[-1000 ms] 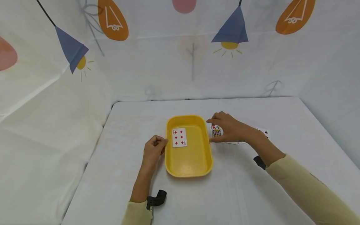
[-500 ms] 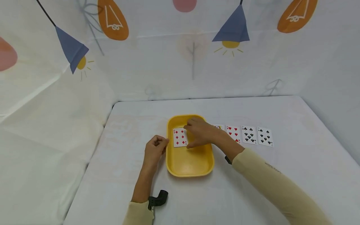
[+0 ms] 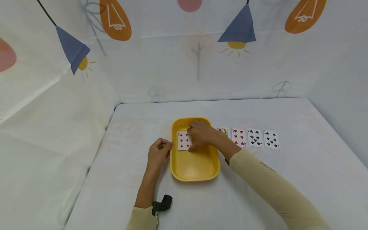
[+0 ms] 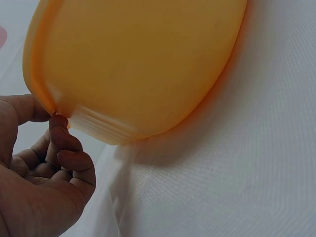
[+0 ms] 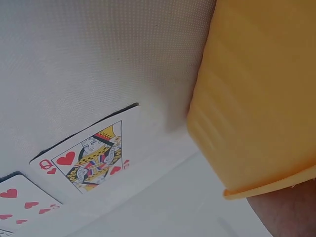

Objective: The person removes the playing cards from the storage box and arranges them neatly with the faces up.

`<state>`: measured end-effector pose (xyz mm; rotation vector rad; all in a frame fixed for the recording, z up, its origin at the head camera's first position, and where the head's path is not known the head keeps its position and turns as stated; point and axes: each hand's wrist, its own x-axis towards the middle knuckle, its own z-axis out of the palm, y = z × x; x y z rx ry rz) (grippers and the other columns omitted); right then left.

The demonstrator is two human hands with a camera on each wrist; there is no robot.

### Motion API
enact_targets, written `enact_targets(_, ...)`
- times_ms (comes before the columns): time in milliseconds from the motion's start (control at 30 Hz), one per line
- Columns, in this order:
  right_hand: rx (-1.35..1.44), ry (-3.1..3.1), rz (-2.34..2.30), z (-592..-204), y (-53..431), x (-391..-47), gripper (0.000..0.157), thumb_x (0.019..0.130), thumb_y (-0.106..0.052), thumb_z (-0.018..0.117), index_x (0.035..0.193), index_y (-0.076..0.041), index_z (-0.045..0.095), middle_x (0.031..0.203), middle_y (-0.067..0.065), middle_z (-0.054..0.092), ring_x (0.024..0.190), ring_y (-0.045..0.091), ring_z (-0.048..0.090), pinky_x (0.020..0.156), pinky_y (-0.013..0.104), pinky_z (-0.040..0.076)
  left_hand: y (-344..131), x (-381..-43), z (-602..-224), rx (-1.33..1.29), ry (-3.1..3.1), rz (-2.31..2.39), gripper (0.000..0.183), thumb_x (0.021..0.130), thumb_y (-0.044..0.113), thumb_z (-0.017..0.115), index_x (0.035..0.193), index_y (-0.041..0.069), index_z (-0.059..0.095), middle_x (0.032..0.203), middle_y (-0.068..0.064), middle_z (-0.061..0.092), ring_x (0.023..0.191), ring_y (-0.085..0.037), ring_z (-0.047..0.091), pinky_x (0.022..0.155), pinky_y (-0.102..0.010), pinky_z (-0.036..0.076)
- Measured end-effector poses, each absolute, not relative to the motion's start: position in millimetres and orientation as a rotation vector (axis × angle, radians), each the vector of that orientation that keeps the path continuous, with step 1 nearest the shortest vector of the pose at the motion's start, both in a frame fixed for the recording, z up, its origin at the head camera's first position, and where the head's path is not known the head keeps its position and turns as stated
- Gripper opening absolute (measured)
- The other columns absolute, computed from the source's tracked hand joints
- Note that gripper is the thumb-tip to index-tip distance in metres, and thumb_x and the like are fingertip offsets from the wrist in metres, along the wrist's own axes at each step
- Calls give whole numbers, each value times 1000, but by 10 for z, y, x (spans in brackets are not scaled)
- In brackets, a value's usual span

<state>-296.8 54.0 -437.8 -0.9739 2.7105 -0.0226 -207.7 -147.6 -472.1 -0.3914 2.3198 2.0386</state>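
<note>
Pinching the rim of the yellow tray (image 3: 195,166) at its nine o'clock, the left hand (image 3: 157,154) has its grip clamped on that edge, other fingers curled in toward the palm. The right hand (image 3: 201,134) is inside the tray, at the three o'clock side of the six of diamonds (image 3: 182,141), which lies face up toward ten o'clock on the tray floor. This grip stands apart, thumb below and fingers above, overlapping the card's near edge; whether it pinches the card I cannot tell. Out on the table (image 3: 115,179), from the tray's two o'clock toward three, run the queen of hearts (image 3: 222,130), partly hidden by the right forearm, then the six of hearts (image 3: 239,138), seven of clubs (image 3: 255,138) and seven of spades (image 3: 271,139). A second ago the right hand was over the queen; half a second ago it was already inside the tray, covering slightly less of the six of diamonds. The left hand has kept its place.
</note>
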Motion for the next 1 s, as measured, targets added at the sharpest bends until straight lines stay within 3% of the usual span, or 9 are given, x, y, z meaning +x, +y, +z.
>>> enact_targets(533,-962,2758,-180,-4091,785,-2866,84,71,-63,81,129,-7,58,126,8,50,118,25,41,109,44,31,-1476,-2072,-4715,-383,2312,2032,18,93,24,70,97,7,64,82,-7,58,75,-20,53,69,-30,48)
enact_targets(1000,-938,2898,-373,-3780,1654,-2462,77,70,-56,85,126,-10,57,116,4,54,113,23,43,102,45,34,-1482,-2087,-4722,-409,2330,2006,18,93,24,70,97,7,65,82,-7,59,76,-20,54,70,-32,49)
